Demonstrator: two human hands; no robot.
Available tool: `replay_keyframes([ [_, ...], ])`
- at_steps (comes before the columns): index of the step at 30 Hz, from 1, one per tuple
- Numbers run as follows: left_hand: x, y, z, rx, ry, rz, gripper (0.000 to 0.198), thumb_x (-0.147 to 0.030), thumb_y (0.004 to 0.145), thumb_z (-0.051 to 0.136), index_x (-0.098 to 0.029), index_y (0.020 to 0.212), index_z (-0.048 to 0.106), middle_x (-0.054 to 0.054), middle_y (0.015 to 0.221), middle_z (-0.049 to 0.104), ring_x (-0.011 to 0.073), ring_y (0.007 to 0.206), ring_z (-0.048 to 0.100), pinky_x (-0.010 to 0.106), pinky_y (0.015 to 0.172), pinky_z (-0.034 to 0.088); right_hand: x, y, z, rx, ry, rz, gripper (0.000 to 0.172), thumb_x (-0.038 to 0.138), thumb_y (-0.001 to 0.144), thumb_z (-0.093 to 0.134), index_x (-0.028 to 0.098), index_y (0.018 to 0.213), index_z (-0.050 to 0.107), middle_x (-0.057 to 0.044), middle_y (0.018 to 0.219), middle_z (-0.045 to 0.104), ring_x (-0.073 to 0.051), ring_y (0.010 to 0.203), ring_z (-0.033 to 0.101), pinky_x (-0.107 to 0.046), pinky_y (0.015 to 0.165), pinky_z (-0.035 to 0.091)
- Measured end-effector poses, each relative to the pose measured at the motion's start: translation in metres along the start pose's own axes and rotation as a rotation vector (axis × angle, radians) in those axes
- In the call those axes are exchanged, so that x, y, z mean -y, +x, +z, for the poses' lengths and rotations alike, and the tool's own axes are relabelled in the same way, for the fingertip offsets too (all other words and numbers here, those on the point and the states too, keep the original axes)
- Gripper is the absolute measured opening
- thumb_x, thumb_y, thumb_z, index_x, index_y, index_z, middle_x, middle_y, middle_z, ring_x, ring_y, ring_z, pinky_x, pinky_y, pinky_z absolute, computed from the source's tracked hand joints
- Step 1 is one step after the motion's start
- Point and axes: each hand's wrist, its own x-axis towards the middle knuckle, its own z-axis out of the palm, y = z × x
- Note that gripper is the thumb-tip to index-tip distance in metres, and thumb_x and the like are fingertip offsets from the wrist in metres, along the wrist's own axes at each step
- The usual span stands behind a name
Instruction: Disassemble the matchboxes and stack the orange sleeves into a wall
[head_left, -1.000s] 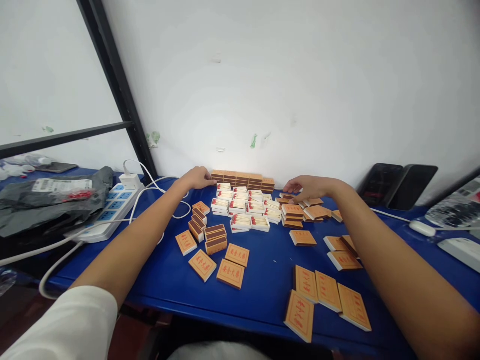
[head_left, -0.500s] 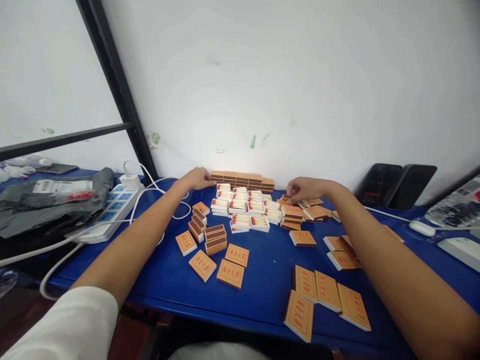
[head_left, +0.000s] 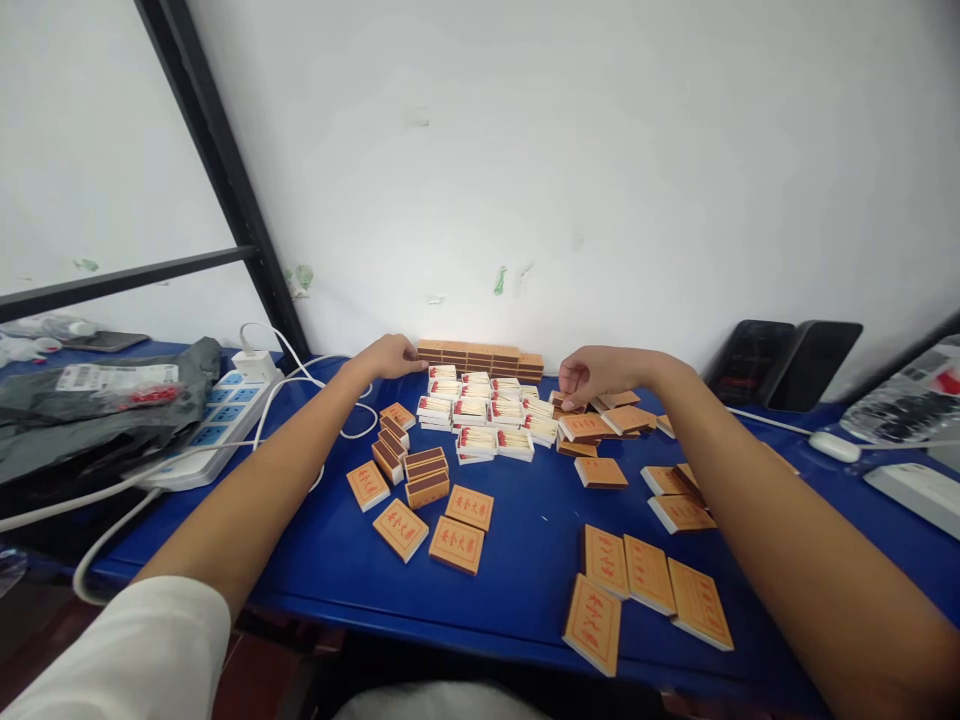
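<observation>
left hand at the stacked row, right hand at the loose pile

the step in hand looks like dealing with closed matchboxes at the back of the table: your left fingertips meet the left end of the stacked row, as if to steady it, and your right fingers dip to the near-left edge of the loose pile. your left hand is loosely curled, and i cannot tell whether it pinches a box or only rests there. your right hand is bent downward with thumb and fingers close together; whether a box is between them does not show. the row runs along the foot of the wall, its right end lower than the rest. in front of it, between your hands, sit white open trays full of red-tipped matches.

from here, the next move seems to call for a light pinch on one box alone, since its neighbours overlap and could slide, and a path that clears the trays.

the blue table also carries boxes lying flat or on edge nearer you, on both sides. off to your left are a white power strip with a charger plugged in, a grey plastic bag and a black frame; to your right, two dark phones lean near the wall
</observation>
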Motion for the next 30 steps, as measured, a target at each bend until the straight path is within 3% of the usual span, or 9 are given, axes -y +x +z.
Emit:
replay_keyframes([
  [4, 0.000, 0.000, 0.000, -0.004, 0.002, -0.004, 0.043, -0.060, 0.083, 0.065, -0.020, 0.076, 0.078, 0.007, 0.079, 0.078, 0.0204, 0.072, 0.064, 0.030, 0.066, 0.041, -0.005, 0.005, 0.003, -0.064, -0.041, 0.058, 0.056, 0.050, 0.057, 0.093, 0.024, 0.101, 0.070, -0.010, 0.108, 0.078, -0.031, 0.097, 0.072, -0.036, 0.076, 0.055],
  [11, -0.002, -0.001, -0.001, 0.005, 0.013, -0.002, 0.044, -0.058, 0.085, 0.063, -0.018, 0.076, 0.078, 0.008, 0.076, 0.076, 0.0204, 0.068, 0.062, 0.031, 0.065, 0.040, 0.003, 0.007, 0.010, 0.015, -0.087, 0.131, 0.052, 0.034, 0.063, 0.089, 0.023, 0.109, 0.065, -0.010, 0.113, 0.074, -0.026, 0.083, 0.071, -0.033, 0.062, 0.050],
  [22, -0.002, -0.001, -0.001, 0.005, 0.014, -0.014, 0.042, -0.057, 0.084, 0.066, -0.018, 0.084, 0.081, 0.008, 0.086, 0.079, 0.0211, 0.074, 0.066, 0.031, 0.067, 0.042, 0.016, 0.005, 0.017, -0.032, -0.167, 0.197, 0.035, 0.030, 0.068, 0.083, 0.022, 0.098, 0.067, -0.005, 0.078, 0.072, -0.023, 0.064, 0.065, -0.034, 0.056, 0.043],
  [26, -0.004, -0.002, -0.002, 0.011, 0.022, -0.014, 0.043, -0.057, 0.085, 0.064, -0.017, 0.082, 0.080, 0.008, 0.083, 0.078, 0.0210, 0.073, 0.065, 0.031, 0.067, 0.042, 0.013, 0.002, 0.010, -0.067, -0.177, 0.181, 0.034, 0.033, 0.066, 0.085, 0.023, 0.095, 0.071, -0.006, 0.076, 0.073, -0.026, 0.068, 0.068, -0.037, 0.061, 0.045],
  [30, -0.005, -0.002, -0.003, 0.017, 0.023, -0.011, 0.042, -0.056, 0.085, 0.063, -0.018, 0.083, 0.080, 0.008, 0.084, 0.078, 0.0208, 0.074, 0.065, 0.031, 0.067, 0.041, 0.006, -0.008, -0.004, -0.096, -0.181, 0.131, 0.031, 0.038, 0.064, 0.088, 0.025, 0.088, 0.073, -0.007, 0.086, 0.076, -0.030, 0.082, 0.071, -0.038, 0.067, 0.048],
])
